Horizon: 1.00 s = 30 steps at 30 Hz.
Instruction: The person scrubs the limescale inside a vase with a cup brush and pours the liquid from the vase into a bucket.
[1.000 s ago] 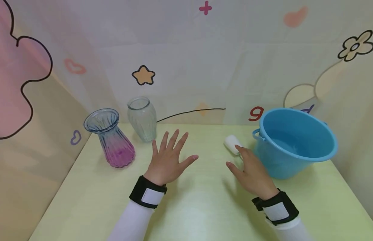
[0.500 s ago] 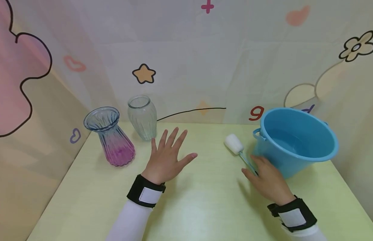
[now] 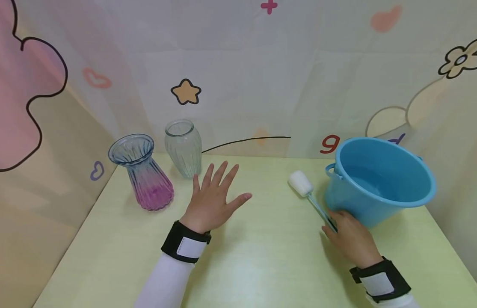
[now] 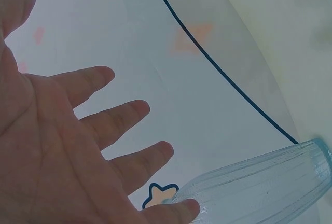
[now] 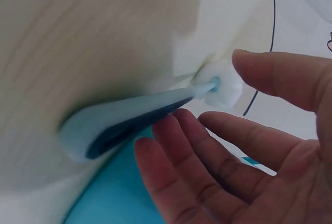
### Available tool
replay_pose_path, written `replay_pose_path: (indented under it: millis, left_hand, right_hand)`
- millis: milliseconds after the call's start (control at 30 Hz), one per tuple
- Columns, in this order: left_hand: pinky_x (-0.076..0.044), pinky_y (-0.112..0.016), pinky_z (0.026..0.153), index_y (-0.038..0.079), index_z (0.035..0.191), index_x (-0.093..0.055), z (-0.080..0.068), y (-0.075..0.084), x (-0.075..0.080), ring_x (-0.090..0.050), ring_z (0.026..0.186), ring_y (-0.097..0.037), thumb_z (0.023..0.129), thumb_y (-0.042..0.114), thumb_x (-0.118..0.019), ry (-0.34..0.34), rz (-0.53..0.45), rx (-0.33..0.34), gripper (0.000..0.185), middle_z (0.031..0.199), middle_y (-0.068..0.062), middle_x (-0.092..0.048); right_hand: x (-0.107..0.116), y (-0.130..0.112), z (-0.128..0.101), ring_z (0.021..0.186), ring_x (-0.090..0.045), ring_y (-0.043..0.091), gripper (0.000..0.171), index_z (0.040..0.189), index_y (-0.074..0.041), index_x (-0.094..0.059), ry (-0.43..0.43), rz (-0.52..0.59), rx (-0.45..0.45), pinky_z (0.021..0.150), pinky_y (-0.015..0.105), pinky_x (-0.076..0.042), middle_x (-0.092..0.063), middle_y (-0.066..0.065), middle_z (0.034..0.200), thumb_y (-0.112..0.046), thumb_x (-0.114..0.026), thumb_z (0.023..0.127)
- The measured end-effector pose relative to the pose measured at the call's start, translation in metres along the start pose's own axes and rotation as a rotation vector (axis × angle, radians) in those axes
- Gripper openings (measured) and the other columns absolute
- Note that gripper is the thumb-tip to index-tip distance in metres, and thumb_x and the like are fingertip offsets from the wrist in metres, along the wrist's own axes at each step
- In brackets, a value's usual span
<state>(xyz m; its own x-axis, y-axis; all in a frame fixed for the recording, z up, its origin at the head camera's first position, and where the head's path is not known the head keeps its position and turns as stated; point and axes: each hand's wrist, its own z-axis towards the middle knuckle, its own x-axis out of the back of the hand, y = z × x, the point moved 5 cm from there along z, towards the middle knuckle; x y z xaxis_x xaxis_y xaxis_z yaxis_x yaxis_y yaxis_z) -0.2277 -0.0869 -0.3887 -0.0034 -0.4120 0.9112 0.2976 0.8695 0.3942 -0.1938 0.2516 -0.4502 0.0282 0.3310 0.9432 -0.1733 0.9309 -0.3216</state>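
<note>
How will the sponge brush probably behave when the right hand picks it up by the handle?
The sponge brush looks light: thin plastic handle, small foam head. The handle seems stiff, the white head soft. It lies flat on the table beside the right hand, so it may slide rather than roll.

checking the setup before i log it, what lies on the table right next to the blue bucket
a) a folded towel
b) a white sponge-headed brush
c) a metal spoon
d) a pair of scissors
b: a sponge brush with a white foam head and light blue handle lies on the table just left of the blue bucket, with the right hand at its handle end.
</note>
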Motion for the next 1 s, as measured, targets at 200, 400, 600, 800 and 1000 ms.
replay_pose_path:
  millis: [200,400,600,800,1000]
  left_hand:
    - [-0.004,-0.076,0.122,0.029,0.166,-0.023,0.000,-0.001,0.002,-0.006,0.162,-0.040,0.098,0.075,-0.043,0.001,-0.005,0.000,0.085,0.175,-0.005,-0.017]
    - [-0.004,-0.076,0.122,0.028,0.166,-0.024,0.001,-0.001,0.004,-0.005,0.162,-0.041,0.098,0.075,-0.044,-0.006,-0.009,0.005,0.085,0.175,-0.006,-0.017]
    - [-0.005,-0.077,0.122,0.027,0.165,-0.026,0.000,-0.002,0.005,-0.005,0.162,-0.040,0.098,0.075,-0.043,-0.009,0.001,0.014,0.084,0.174,-0.007,-0.018]
    - [-0.005,-0.076,0.123,0.025,0.165,-0.027,0.000,-0.004,0.006,-0.005,0.162,-0.041,0.098,0.074,-0.043,-0.018,0.002,0.026,0.084,0.174,-0.008,-0.019]
    - [-0.014,-0.074,0.123,0.020,0.163,-0.033,-0.005,-0.013,0.016,-0.017,0.159,-0.043,0.099,0.071,-0.046,0.043,-0.003,0.009,0.083,0.171,-0.011,-0.028]
  right_hand:
    - [-0.007,0.005,0.000,0.112,-0.063,0.050,0.050,0.132,0.011,-0.061,-0.042,-0.010,-0.023,0.089,0.064,-0.053,-0.062,0.034,0.125,-0.013,-0.077,0.091]
    - [-0.010,0.009,-0.001,0.095,-0.063,0.037,0.044,0.129,0.009,-0.064,-0.073,0.004,-0.032,0.078,0.056,-0.055,-0.066,0.024,0.107,-0.007,-0.075,0.090]
    - [-0.011,0.010,-0.002,0.079,-0.054,0.024,0.038,0.124,0.008,-0.067,-0.069,0.024,-0.039,0.062,0.039,-0.046,-0.062,0.010,0.087,-0.004,-0.073,0.089]
    - [-0.011,0.011,-0.004,0.076,-0.053,0.022,0.037,0.124,0.007,-0.067,-0.068,0.050,-0.059,0.059,0.034,-0.042,-0.061,0.007,0.084,-0.006,-0.071,0.089]
    - [-0.012,0.010,-0.005,0.076,-0.056,0.021,0.035,0.122,0.006,-0.068,-0.063,0.056,-0.064,0.060,0.036,-0.045,-0.064,0.008,0.085,-0.007,-0.071,0.090]
